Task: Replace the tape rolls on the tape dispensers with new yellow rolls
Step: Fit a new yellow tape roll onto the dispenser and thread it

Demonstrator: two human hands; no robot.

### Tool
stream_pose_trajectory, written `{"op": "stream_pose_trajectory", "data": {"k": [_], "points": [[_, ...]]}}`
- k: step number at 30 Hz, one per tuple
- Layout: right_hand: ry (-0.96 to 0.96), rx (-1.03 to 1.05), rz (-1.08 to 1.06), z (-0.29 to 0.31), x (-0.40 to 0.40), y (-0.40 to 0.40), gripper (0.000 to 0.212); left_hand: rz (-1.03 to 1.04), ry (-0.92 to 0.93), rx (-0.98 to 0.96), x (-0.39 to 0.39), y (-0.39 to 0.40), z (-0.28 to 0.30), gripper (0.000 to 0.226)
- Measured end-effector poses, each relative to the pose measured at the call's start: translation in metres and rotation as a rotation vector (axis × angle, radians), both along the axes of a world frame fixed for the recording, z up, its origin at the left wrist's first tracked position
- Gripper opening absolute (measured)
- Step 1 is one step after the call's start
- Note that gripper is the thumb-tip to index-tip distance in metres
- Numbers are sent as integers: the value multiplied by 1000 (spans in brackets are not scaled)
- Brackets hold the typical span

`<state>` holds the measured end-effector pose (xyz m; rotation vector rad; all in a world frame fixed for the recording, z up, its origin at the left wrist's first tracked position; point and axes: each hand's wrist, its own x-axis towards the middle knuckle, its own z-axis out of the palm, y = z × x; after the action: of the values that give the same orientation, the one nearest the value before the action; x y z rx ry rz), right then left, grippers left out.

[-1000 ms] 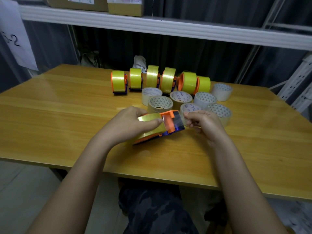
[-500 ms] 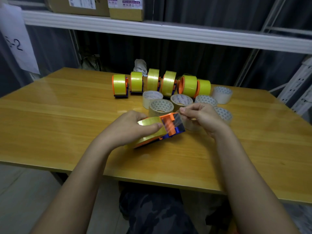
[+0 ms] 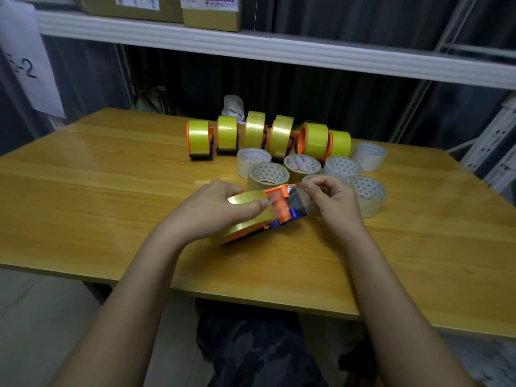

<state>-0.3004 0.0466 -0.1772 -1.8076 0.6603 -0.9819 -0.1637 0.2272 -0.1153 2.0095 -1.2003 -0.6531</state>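
Note:
An orange and blue tape dispenser lies tilted on the wooden table with a yellow roll mounted in it. My left hand grips the yellow roll from the left, thumb across its top. My right hand pinches the free tape end at the dispenser's front edge. Behind, several dispensers loaded with yellow rolls stand in a row.
Several pale used tape rolls lie flat between the row and my hands, some right behind the held dispenser. A white shelf beam with cardboard boxes runs overhead at the back. A metal rack stands at the right.
My right hand has risen from the table to the dispenser's front top edge, pinching the tape end. The left hand keeps its grip on the roll.

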Motion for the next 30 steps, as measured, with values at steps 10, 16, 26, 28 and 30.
{"op": "stream_pose_trajectory", "data": {"k": [10, 16, 26, 28, 30], "points": [[26, 148, -4, -7, -8, 13, 18, 28, -52, -26, 3, -3, -6, 73], [82, 207, 57, 5, -6, 16, 18, 8, -18, -18, 2, 1, -5, 16], [80, 242, 152, 20, -10, 9, 13, -27, 24, -90, 15, 7, -11, 79], [56, 242, 141, 18, -9, 10, 12, -45, 38, -127, 17, 6, -14, 53], [31, 240, 132, 17, -8, 12, 12, -75, 77, -126, 20, 8, -13, 41]]}}
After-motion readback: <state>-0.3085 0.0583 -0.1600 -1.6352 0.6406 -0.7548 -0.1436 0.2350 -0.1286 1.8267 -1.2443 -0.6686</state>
